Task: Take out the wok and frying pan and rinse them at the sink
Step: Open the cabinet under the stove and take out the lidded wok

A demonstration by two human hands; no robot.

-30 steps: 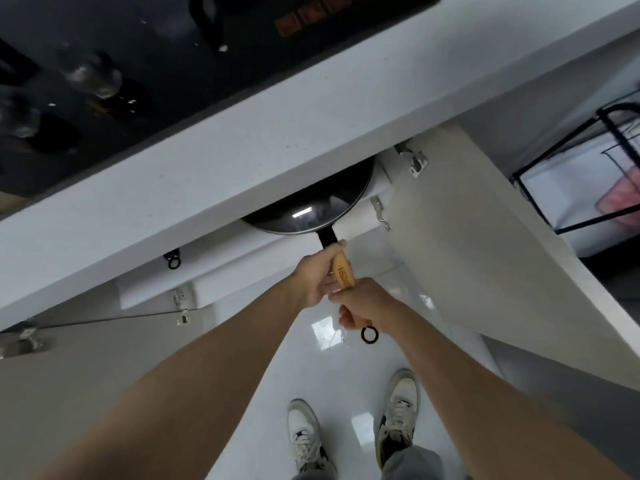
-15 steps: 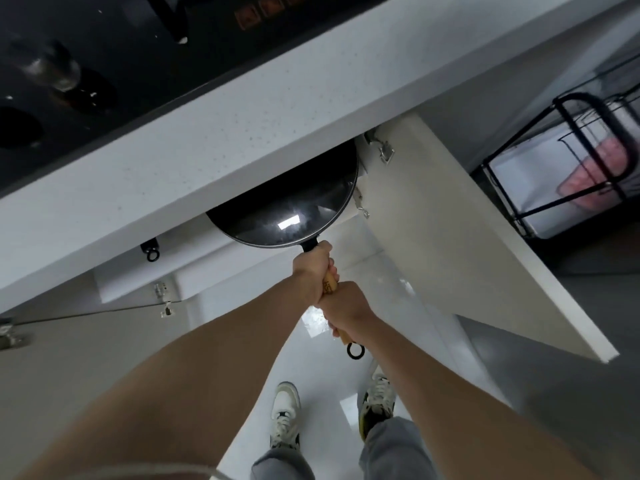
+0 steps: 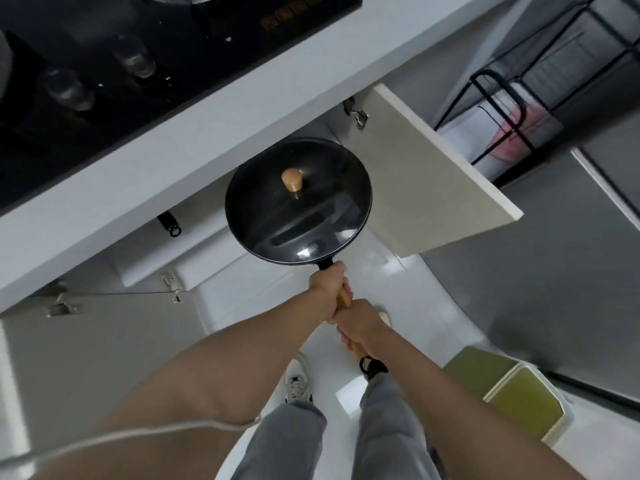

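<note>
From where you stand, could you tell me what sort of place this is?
Most likely a home kitchen. A black cooktop is set into a pale countertop, a cabinet door below it stands open, and both hands hold a lidded wok by its wooden handle.

The wok (image 3: 298,202) hangs out in front of the table (image 3: 180,140) edge, between two open cabinet doors, its lid (image 3: 304,216) on it. On its handle (image 3: 344,301) the left grip (image 3: 327,284) sits nearer the wok, the right grip (image 3: 358,323) behind it. A cooktop (image 3: 104,64) lies on the table
</note>
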